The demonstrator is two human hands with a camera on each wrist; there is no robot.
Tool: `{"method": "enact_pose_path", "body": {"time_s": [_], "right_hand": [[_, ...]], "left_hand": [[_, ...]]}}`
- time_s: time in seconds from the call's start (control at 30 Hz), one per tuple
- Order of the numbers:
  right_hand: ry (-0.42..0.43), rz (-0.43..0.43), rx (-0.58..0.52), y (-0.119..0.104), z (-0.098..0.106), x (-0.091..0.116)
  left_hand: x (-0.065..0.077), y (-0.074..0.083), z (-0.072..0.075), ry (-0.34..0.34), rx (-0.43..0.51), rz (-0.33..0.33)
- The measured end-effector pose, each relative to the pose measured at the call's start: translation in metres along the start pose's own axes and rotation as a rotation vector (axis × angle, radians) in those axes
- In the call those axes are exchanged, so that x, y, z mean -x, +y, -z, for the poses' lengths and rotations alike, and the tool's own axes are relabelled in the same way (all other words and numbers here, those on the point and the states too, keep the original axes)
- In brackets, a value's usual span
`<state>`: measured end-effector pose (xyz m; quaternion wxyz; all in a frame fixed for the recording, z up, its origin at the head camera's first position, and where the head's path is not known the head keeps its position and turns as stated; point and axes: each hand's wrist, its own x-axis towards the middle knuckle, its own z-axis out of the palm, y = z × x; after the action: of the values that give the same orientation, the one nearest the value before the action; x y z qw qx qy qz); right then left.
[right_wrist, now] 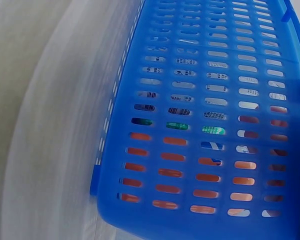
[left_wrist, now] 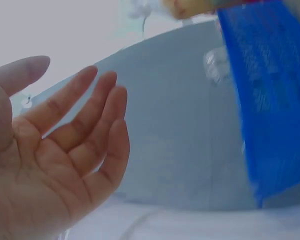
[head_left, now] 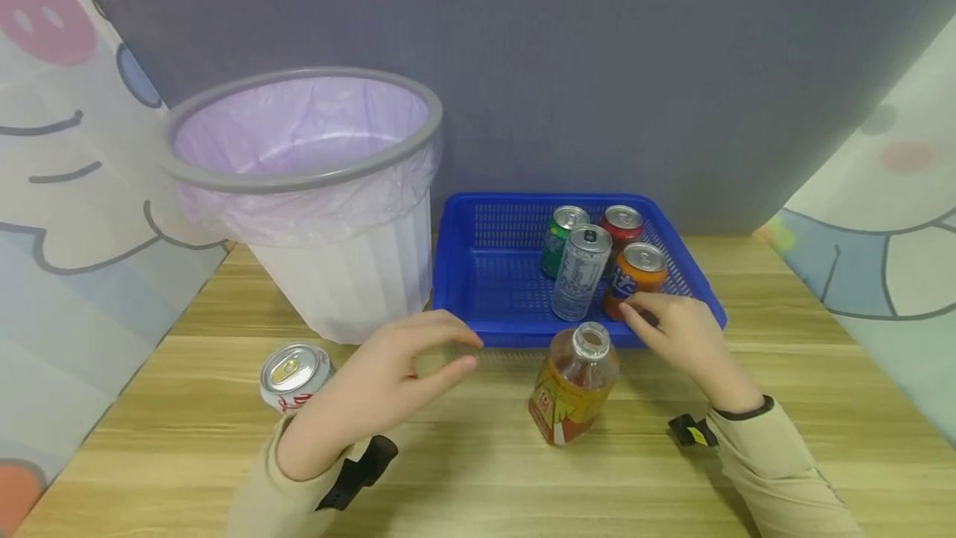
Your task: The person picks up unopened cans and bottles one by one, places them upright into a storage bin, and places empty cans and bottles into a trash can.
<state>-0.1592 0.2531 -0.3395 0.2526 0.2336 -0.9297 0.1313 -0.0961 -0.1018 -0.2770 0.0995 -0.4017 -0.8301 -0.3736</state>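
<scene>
My left hand (head_left: 396, 364) is held over the table with thumb and fingers apart and nothing between them. The left wrist view shows its palm (left_wrist: 55, 170) bare and its fingers relaxed. Behind that wrist stands a white can (head_left: 295, 376), partly hidden by the forearm. A clear plastic bottle (head_left: 571, 388) with a yellow label and no cap stands between the hands. My right hand (head_left: 683, 339) is at the front rim of the blue basket (head_left: 489, 289), loosely bent, its fingertips overlapping the lower part of an orange can (head_left: 638, 272). The right wrist view shows the slotted basket wall (right_wrist: 200, 145), not the hand.
Inside the basket, a silver can (head_left: 582, 272), a green can (head_left: 556, 243) and a red can (head_left: 621, 222) stand beside the orange one. A tall white bin (head_left: 358, 272) with a purple liner and grey rim stands at the left, against a grey panel (head_left: 560, 65).
</scene>
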Motion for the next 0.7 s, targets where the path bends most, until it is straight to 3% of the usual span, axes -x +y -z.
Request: {"method": "enact_pose_path", "body": {"time_s": [0.23,0.47,0.57,0.7], "right_hand": [[0.01,0.007,0.002,0.0,-0.001,-0.001],[0.007,0.002,0.007,0.0,-0.001,-0.001],[0.005,0.001,0.009,0.0,0.0,-0.001],[0.004,0.008,0.011,0.0,0.0,-0.001]], "left_hand": [[0.025,-0.007,0.031,-0.029,0.091,-0.069],[0.045,-0.024,0.06,0.033,0.005,0.039],[0.053,-0.033,0.072,0.014,-0.003,0.084],[0.064,-0.051,0.087,-0.067,0.131,0.056]]}}
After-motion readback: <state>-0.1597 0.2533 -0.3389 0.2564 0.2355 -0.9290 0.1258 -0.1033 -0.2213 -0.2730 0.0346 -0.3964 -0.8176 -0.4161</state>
